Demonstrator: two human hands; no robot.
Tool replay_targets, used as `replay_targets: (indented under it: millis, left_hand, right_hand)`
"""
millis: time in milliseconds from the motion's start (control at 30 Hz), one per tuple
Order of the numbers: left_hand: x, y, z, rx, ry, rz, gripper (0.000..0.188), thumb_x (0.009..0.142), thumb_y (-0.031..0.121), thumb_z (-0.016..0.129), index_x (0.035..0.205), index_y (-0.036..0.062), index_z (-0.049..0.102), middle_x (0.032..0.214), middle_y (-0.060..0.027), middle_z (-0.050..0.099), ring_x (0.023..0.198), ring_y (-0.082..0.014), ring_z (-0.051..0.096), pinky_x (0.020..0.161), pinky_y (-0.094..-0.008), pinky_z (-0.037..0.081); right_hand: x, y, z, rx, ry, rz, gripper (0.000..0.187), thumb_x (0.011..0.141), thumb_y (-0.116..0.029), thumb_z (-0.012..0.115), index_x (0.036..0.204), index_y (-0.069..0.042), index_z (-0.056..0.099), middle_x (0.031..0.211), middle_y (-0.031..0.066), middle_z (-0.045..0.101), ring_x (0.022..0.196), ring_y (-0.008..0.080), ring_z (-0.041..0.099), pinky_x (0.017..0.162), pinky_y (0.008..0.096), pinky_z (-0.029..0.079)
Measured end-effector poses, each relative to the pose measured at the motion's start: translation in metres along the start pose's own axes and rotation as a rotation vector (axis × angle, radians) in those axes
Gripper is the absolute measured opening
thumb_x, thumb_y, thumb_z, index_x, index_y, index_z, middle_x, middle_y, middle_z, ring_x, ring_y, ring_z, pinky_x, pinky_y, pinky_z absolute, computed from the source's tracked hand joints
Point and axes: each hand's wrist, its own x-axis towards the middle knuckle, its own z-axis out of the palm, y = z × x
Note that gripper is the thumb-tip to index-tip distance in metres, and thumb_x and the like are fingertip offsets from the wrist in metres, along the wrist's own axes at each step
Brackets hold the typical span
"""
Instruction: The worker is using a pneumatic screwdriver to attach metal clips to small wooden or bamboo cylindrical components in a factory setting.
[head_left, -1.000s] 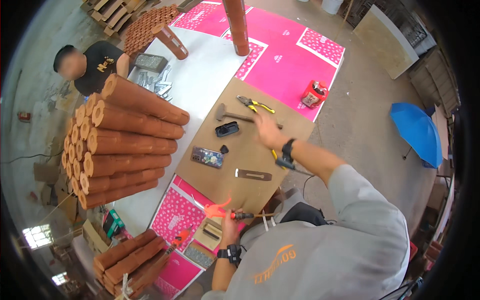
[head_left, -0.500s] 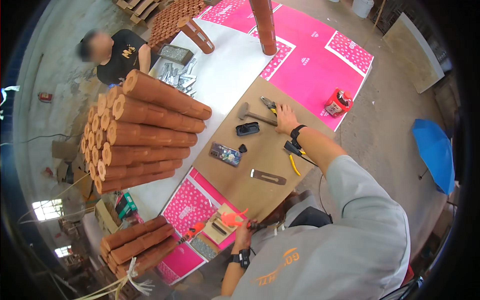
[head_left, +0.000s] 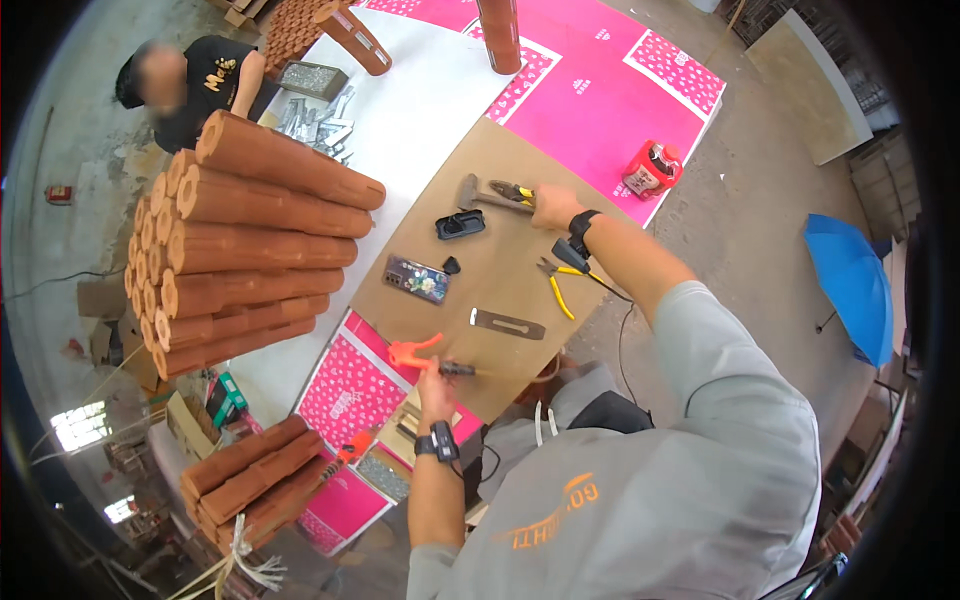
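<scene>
My right hand (head_left: 555,208) is closed around the handle ends of a hammer (head_left: 468,192) and yellow-handled pliers (head_left: 512,190) on the brown board. In my left hand (head_left: 435,390) is an orange air blow gun (head_left: 410,352), its hose trailing toward my body. A second pair of pliers (head_left: 557,287) with yellow handles lies beside my right forearm. Between my hands are a slotted steel blade (head_left: 507,323), a patterned phone (head_left: 418,280) and an open black case (head_left: 460,224). Below my left hand, a small wooden block (head_left: 405,422) is partly hidden.
Stacked clay tubes (head_left: 265,225) rise on the left, with more tubes (head_left: 250,470) below. Metal pieces (head_left: 318,120) lie near a grit-filled tray (head_left: 312,80). A red bottle (head_left: 653,170) stands on the pink sheet. A co-worker (head_left: 200,85) sits across, and a blue umbrella (head_left: 850,285) is at right.
My left hand has lifted the blow gun up and away from the wooden block. My right hand has closed, bringing the pliers alongside the hammer handle. The whole view has shifted.
</scene>
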Motion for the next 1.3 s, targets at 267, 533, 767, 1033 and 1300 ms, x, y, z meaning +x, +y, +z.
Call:
replay_targets:
  millis: [267, 533, 767, 1033, 1300]
  left_hand:
    - [0.028, -0.026, 0.007, 0.233, 0.018, -0.018, 0.016, 0.097, 0.016, 0.055, 0.109, 0.0046, 0.057, 0.092, -0.0064, 0.067, 0.073, -0.0184, 0.065, 0.066, -0.0310, 0.055]
    - [0.003, -0.033, 0.000, 0.241, 0.132, 0.125, 0.049, 0.095, 0.009, 0.054, 0.138, -0.0006, 0.033, 0.106, -0.0126, 0.059, 0.082, -0.0174, 0.062, 0.066, -0.0292, 0.054]
    - [-0.033, -0.042, -0.028, 0.354, -0.062, 0.172, 0.034, 0.094, 0.010, 0.059, 0.125, -0.0016, 0.051, 0.095, -0.0091, 0.062, 0.083, -0.0157, 0.062, 0.068, -0.0278, 0.052]
    - [-0.037, -0.045, -0.052, 0.456, -0.130, 0.161, 0.030, 0.094, 0.013, 0.063, 0.120, -0.0003, 0.060, 0.094, -0.0082, 0.066, 0.084, -0.0140, 0.062, 0.074, -0.0279, 0.051]
    - [-0.026, -0.033, -0.018, 0.679, -0.216, 0.411, 0.028, 0.096, 0.018, 0.060, 0.116, -0.0010, 0.063, 0.108, -0.0168, 0.070, 0.099, -0.0240, 0.068, 0.085, -0.0346, 0.053]
  right_hand:
    - [-0.050, 0.053, -0.009, -0.018, -0.135, 0.000, 0.039, 0.068, -0.027, 0.071, 0.098, -0.002, 0.072, 0.095, 0.0251, 0.071, 0.090, 0.0396, 0.069, 0.078, 0.0441, 0.056]
    - [-0.109, 0.065, 0.012, 0.118, -0.088, 0.204, 0.035, 0.076, -0.022, 0.066, 0.102, 0.001, 0.069, 0.098, 0.0284, 0.069, 0.094, 0.0425, 0.068, 0.082, 0.0484, 0.053]
    - [-0.139, 0.025, 0.029, -0.105, 0.110, 0.108, 0.050, 0.074, -0.027, 0.073, 0.113, 0.000, 0.057, 0.106, 0.0262, 0.065, 0.102, 0.0424, 0.063, 0.087, 0.0480, 0.052]
    - [-0.143, 0.025, 0.044, -0.035, 0.134, 0.229, 0.053, 0.075, -0.023, 0.079, 0.118, -0.003, 0.056, 0.113, 0.0227, 0.064, 0.110, 0.0400, 0.061, 0.092, 0.0464, 0.052]
    - [-0.153, 0.000, 0.060, 0.116, 0.007, 0.387, 0.054, 0.074, -0.022, 0.075, 0.121, -0.001, 0.058, 0.108, 0.0241, 0.069, 0.103, 0.0377, 0.067, 0.088, 0.0447, 0.054]
